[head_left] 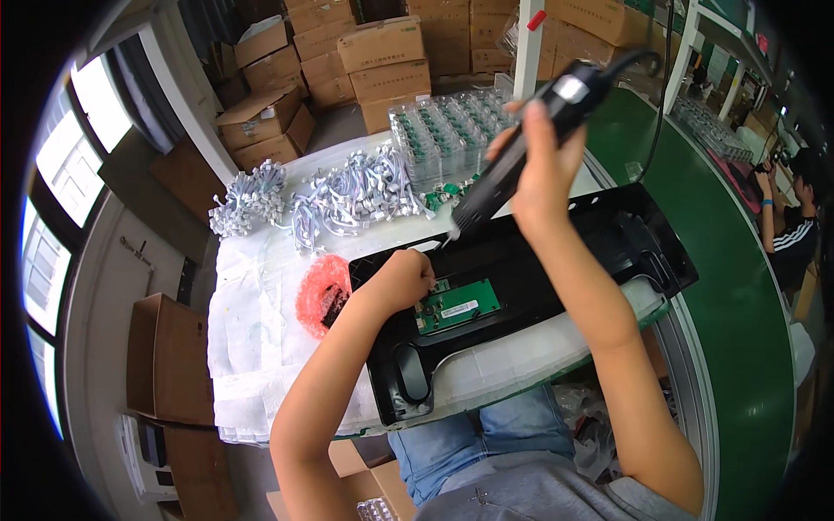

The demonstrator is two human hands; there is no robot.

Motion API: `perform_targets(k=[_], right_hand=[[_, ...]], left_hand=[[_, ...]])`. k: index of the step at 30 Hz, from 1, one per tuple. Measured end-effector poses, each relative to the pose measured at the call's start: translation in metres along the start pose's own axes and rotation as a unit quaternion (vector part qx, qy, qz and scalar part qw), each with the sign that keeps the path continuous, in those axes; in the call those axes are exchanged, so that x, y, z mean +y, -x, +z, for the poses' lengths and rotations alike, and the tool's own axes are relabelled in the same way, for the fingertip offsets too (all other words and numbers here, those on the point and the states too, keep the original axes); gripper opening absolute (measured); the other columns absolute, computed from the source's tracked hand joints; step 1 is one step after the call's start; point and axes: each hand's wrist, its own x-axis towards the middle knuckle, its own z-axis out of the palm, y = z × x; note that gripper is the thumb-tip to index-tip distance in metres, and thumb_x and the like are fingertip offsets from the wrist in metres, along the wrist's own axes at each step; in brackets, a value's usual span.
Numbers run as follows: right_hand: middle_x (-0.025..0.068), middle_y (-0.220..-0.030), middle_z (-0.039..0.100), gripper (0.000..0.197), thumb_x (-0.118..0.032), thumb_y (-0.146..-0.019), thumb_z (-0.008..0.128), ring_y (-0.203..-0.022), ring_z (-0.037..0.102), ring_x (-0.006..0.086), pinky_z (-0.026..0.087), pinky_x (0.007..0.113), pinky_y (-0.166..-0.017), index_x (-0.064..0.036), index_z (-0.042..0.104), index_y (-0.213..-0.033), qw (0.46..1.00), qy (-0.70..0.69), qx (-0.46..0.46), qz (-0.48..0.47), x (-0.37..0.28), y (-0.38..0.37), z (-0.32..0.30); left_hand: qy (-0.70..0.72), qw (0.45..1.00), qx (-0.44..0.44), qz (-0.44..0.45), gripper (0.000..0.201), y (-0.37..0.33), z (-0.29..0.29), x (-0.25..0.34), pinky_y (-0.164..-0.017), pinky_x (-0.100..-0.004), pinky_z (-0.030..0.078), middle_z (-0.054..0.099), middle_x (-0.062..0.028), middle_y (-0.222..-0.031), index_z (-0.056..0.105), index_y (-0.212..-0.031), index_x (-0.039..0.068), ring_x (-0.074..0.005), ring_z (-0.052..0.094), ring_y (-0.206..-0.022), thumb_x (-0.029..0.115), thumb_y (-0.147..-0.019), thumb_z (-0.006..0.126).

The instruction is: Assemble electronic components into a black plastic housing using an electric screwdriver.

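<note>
My right hand (pixel 549 165) grips a black electric screwdriver (pixel 497 189), held at a slant with its tip pointing down and left. The tip is over the far edge of a long black plastic housing (pixel 556 271), close to my left hand. Fingers curled together, my left hand (pixel 408 280) rests over the housing's left part; what it pinches, if anything, is hidden. Beside those fingers a green circuit board (pixel 469 302) with a white label lies inside the housing. Left of my left wrist sits a pink bubble-wrap bag (pixel 309 295) with small dark pieces in it.
Bundles of white-grey cables (pixel 356 195) lie at the back of the white-covered table (pixel 252 330). Behind them stand clear plastic trays (pixel 447 130) holding green boards. Cardboard boxes (pixel 382 52) are stacked beyond. Another person (pixel 795 204) is at the far right.
</note>
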Motion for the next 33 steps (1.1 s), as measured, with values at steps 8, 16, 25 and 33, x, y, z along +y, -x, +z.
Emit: perform_targets(k=[8, 16, 25, 33], right_hand=[[0.0113, -0.104, 0.051, 0.032, -0.022, -0.078, 0.058, -0.09, 0.05, 0.0302, 0.038, 0.049, -0.076, -0.0024, 0.048, -0.101, 0.838, 0.21, 0.334, 0.379, 0.03, -0.115, -0.179], [0.013, -0.119, 0.045, 0.048, -0.016, -0.076, 0.054, -0.11, 0.041, 0.0252, 0.025, 0.045, -0.094, -0.0029, 0.039, -0.12, 0.877, 0.335, 0.26, 0.225, 0.059, -0.076, -0.136], [0.0086, -0.091, 0.059, 0.026, -0.024, -0.075, 0.056, -0.088, 0.054, 0.0207, 0.041, 0.034, -0.076, -0.0013, 0.062, -0.088, 0.727, 0.565, -0.387, 0.045, 0.156, -0.053, 0.013], [0.0101, -0.095, 0.052, 0.02, -0.016, -0.067, 0.059, -0.101, 0.038, 0.0272, 0.034, 0.04, -0.08, -0.0046, 0.064, -0.083, 0.434, 0.77, -0.439, -0.161, 0.216, -0.044, 0.035]], left_hand=[[-0.002, 0.998, 0.026, 0.053, 0.018, 0.006, -0.001, 0.0, -0.064, -0.0343, 0.046, 0.06, -0.0171, -0.072, 0.061, -0.081, -0.002, -0.0275, 0.058, -0.066, 0.015, -0.077, 0.053], [-0.01, 0.993, 0.058, 0.107, 0.023, 0.006, 0.009, -0.01, -0.067, -0.0391, 0.044, 0.059, -0.0196, -0.075, 0.06, -0.08, -0.002, -0.0345, 0.056, -0.072, 0.018, -0.079, 0.051], [-0.015, 0.993, 0.053, 0.102, 0.026, 0.007, 0.009, -0.005, -0.067, -0.0419, 0.043, 0.057, -0.0217, -0.074, 0.057, -0.073, -0.004, -0.0363, 0.055, -0.073, 0.021, -0.079, 0.051], [-0.01, 0.991, 0.046, 0.125, 0.027, 0.004, 0.011, -0.005, -0.068, -0.0428, 0.045, 0.057, -0.0238, -0.074, 0.057, -0.074, -0.004, -0.038, 0.056, -0.072, 0.022, -0.078, 0.053]])
